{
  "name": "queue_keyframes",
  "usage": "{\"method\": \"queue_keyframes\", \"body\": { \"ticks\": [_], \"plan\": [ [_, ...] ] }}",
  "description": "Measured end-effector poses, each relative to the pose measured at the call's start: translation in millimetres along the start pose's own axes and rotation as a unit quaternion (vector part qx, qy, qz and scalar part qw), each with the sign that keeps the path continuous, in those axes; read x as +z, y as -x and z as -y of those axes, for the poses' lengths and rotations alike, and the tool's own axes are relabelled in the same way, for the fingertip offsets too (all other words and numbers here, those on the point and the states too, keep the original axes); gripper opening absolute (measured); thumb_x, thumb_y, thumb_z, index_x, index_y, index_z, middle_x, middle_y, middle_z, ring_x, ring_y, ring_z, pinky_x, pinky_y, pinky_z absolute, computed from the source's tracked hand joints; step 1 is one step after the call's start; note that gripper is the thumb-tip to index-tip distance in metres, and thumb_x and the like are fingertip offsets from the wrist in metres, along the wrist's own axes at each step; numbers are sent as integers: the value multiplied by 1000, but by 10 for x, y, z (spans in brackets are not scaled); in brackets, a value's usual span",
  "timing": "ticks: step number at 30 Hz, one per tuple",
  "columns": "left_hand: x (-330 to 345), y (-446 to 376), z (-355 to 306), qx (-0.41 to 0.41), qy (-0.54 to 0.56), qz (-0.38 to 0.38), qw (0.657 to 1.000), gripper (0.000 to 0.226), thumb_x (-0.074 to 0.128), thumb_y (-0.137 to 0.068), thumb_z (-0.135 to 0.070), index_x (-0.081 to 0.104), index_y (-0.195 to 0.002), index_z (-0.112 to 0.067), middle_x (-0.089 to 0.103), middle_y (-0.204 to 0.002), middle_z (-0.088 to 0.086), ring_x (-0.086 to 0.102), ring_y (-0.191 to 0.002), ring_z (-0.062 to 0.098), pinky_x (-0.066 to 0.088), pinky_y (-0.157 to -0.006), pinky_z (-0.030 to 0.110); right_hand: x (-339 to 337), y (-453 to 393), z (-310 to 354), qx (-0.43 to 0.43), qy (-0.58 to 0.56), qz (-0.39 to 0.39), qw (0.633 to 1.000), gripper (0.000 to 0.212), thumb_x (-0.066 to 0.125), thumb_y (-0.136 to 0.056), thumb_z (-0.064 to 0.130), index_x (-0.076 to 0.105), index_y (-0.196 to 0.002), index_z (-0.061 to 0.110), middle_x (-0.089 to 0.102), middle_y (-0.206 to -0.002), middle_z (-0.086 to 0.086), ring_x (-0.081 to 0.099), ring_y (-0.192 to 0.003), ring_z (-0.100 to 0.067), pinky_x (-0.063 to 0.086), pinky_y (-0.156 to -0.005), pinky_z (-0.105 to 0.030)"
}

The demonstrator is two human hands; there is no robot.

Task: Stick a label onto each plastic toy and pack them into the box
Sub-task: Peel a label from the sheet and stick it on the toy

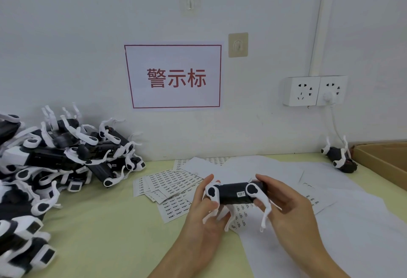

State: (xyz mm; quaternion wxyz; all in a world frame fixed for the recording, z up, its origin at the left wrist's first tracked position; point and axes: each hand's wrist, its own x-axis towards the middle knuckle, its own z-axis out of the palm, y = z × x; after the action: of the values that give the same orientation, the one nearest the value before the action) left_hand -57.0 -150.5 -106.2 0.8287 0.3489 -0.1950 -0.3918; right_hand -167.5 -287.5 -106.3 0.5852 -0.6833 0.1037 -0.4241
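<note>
Now, toy (235, 193): being held above label sheets (174, 184) mid-bench, small label (240, 194) showing.
Left hand (204, 216): fingers gripping toy's left end.
Right hand (284, 207): fingers gripping right end.
Box (383, 158): sitting at bench's right edge.

A black-and-white plastic toy dog (235, 191) lies level between both hands, its black body sideways and its white legs hanging down. The left hand (203, 209) holds its left end and the right hand (286, 202) its right end, fingers curled round it. A small white label (240, 194) sits on the black body, just left of the right grip.

Sheets of labels (171, 187) lie fanned on the tabletop just behind and below the left grip. A big heap of the same toys (55, 161) lies tangled well to the left of it. One more toy (340, 157) lies on its back far beyond the right grip, touching the brown cardboard box (383, 156).
</note>
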Motion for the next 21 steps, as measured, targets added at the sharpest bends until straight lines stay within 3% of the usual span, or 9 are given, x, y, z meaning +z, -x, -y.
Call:
{"method": "queue_keyframes", "body": {
  "ticks": [4,8,10,13,16,21],
  "plan": [
    [-49,-19,7,5,-17,5,1000,67,57,-62,-1,68,-122,-30,65,-100,4,58,-79,25,49,-76,36,0,7,-18,5,-8,12,1000,59,53,-82,-28,72,-111,20,75,-109,4,68,-109,-11,56,-87,-24],
    [-56,-17,10,31,-46,15,998,63,60,-60,0,67,-117,-27,64,-109,1,61,-87,24,51,-82,34,-25,-7,-33,34,14,28,999,72,44,-76,-34,71,-115,20,74,-112,10,64,-114,-6,54,-93,-26],
    [-46,-14,3,40,-54,15,998,62,70,-57,-5,65,-115,-24,63,-117,0,62,-97,24,53,-83,34,-48,-18,-27,50,31,36,998,75,40,-78,-35,68,-120,20,73,-113,14,62,-115,1,53,-89,-17],
    [-11,10,-17,24,-34,18,999,52,78,-69,-12,61,-117,-21,65,-124,2,63,-96,26,53,-73,34,-89,-43,-4,59,61,38,996,62,45,-90,-25,62,-129,20,69,-119,12,61,-110,6,48,-80,-5],
    [36,12,9,18,-62,1,998,33,67,-86,-19,62,-118,-21,68,-114,11,63,-84,26,53,-64,32,-146,-75,25,69,43,39,996,47,51,-96,-9,59,-133,19,65,-124,10,60,-112,7,50,-83,-8],
    [71,3,63,79,-165,-45,982,24,58,-86,-31,69,-106,-26,72,-106,21,71,-86,44,57,-61,37,-249,-82,94,96,21,49,994,50,50,-96,-9,73,-107,34,75,-104,11,69,-100,-4,55,-74,-16]
  ]
}}
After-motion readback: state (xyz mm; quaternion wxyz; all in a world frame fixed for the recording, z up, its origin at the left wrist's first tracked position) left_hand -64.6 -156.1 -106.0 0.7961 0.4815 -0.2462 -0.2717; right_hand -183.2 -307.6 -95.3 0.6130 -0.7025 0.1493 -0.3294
